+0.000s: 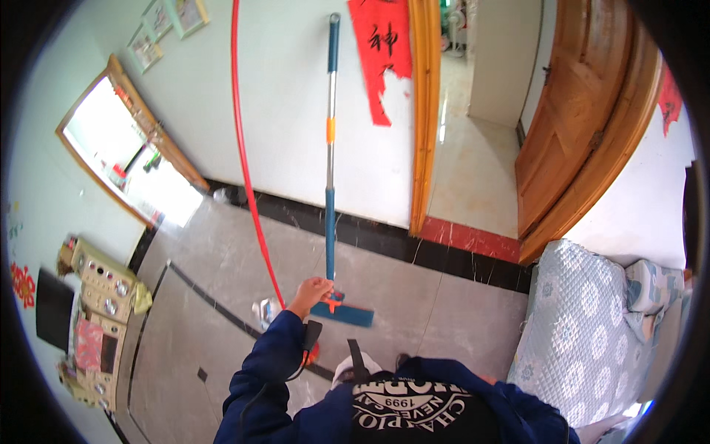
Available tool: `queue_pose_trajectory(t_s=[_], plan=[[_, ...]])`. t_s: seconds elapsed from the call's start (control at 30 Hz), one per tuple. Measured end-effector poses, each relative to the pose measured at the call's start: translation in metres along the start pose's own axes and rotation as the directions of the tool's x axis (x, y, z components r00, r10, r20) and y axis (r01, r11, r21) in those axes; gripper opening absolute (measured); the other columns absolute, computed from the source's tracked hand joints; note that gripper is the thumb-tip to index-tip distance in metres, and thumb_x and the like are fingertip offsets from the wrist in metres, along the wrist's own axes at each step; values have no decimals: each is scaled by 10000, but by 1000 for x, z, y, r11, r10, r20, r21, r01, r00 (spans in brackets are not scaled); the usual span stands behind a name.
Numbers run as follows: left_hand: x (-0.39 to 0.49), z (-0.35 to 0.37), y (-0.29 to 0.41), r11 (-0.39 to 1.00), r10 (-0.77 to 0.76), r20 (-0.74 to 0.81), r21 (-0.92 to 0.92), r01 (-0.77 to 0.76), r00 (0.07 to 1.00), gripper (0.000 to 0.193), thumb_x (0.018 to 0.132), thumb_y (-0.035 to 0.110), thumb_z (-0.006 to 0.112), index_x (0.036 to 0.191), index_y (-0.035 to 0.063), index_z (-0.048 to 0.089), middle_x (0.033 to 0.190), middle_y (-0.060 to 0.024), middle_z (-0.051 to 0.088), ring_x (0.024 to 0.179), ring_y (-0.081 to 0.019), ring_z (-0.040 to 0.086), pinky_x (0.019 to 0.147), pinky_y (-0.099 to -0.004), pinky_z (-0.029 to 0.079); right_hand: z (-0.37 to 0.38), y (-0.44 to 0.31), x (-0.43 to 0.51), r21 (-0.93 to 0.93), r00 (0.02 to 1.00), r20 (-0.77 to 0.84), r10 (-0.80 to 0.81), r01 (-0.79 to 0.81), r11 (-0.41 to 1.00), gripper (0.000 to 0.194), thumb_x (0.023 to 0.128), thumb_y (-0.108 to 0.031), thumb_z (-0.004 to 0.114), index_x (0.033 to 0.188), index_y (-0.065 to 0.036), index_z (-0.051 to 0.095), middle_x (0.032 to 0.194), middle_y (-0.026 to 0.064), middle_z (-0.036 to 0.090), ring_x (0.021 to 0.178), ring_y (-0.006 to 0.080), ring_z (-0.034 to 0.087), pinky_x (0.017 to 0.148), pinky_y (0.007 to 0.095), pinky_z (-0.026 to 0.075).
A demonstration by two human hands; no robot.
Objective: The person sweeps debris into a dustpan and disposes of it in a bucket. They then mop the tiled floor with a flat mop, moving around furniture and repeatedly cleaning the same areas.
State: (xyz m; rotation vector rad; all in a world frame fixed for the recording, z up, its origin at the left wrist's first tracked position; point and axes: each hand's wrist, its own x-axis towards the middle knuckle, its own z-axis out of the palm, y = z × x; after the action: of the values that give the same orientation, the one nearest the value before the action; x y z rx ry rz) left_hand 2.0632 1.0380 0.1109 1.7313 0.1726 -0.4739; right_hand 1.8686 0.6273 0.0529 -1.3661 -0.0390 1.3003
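Note:
My left hand is closed around the lower end of a flat mop's pole, just above its blue head with an orange joint. The pole stretches up the picture in front of the white wall, with blue grips, metal tubes and an orange collar. A long thin red pole runs beside it and passes out of sight behind my left forearm. Of my right hand only a blurred part shows at the bottom right rim, beside the bed-like padded seat; its fingers cannot be made out.
A patterned quilted cover lies over the seat at right. An open wooden door stands at upper right. At left are a cabinet and a dark television. A white and blue object sits on the grey tiled floor.

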Motion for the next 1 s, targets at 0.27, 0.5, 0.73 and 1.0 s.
queue_pose_trajectory(t_s=[0.27, 0.5, 0.73, 1.0], plan=[[250, -42, 91, 907, 310, -35, 310, -285, 950, 261, 680, 279, 637, 633, 69, 490, 589, 12, 469, 513, -91, 419, 454, -244, 315, 61, 8, -27, 472, 827, -553, 98, 214, 855, 282, 831, -242, 424, 933, -15, 556, 869, 38, 569, 782, 113, 512, 735, 276, 421], [431, -48, 118, 997, 77, 371, -18, -76, 925, 474, 773, 360, 473, 1116, 34, 434, 1055, -100, 489, 980, -219, 463, 811, -345, 375, 242, 19, -4, 623, 589, -750, 302, 474, 622, 283, 826, -245, 440, 958, -15, 541, 871, 45, 570, 770, 122, 529, 718, 277, 439], [281, -7, 144, 928, 343, 368, 11, -372, 864, 390, 782, 282, 502, 485, 107, 320, 468, -3, 305, 482, -117, 375, 547, -271, 381, 316, -28, 37, 687, 529, -705, 472, 675, 270, 328, 810, -248, 481, 1010, 12, 504, 898, 72, 569, 798, 147, 545, 708, 277, 448], [31, 81, 165, 860, 500, 379, -108, -499, 779, 335, 795, 117, 505, 539, 130, 289, 404, 42, 244, 322, -37, 218, 337, -167, 192, 369, 19, 62, 582, 445, -804, 395, 727, 365, 317, 795, -303, 504, 904, -11, 562, 827, 58, 575, 746, 135, 547, 654, 263, 454]])
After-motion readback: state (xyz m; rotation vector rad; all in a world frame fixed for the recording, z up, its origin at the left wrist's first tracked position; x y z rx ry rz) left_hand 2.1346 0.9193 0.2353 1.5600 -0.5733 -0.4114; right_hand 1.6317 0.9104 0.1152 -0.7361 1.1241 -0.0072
